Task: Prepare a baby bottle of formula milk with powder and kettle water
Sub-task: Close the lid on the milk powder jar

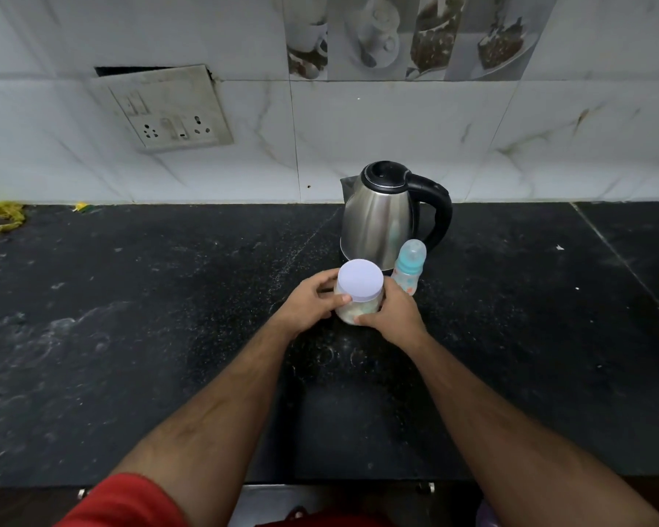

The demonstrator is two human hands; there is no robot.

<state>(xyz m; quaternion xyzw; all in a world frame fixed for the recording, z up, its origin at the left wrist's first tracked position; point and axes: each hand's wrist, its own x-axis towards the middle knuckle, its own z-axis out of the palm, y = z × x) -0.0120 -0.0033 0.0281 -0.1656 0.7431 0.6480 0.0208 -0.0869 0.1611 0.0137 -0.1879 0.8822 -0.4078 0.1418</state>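
A clear powder jar (358, 311) with a pale lilac lid (360, 280) stands on the black counter (168, 317). My left hand (312, 300) wraps its left side, thumb just under the lid. My right hand (390, 311) grips its right side and lower front. Whitish powder shows through the jar wall. Right behind it stands a steel kettle (381, 218) with a black handle and closed lid. A small baby bottle (408, 266) with a teal collar and a clear teat stands upright beside the kettle, just behind my right hand.
A tiled wall with a switch and socket plate (168, 112) runs behind the counter. Yellow scraps (2, 218) lie at the far left by the wall. The counter's front edge is near my body, with a metal surface (274, 500) below it.
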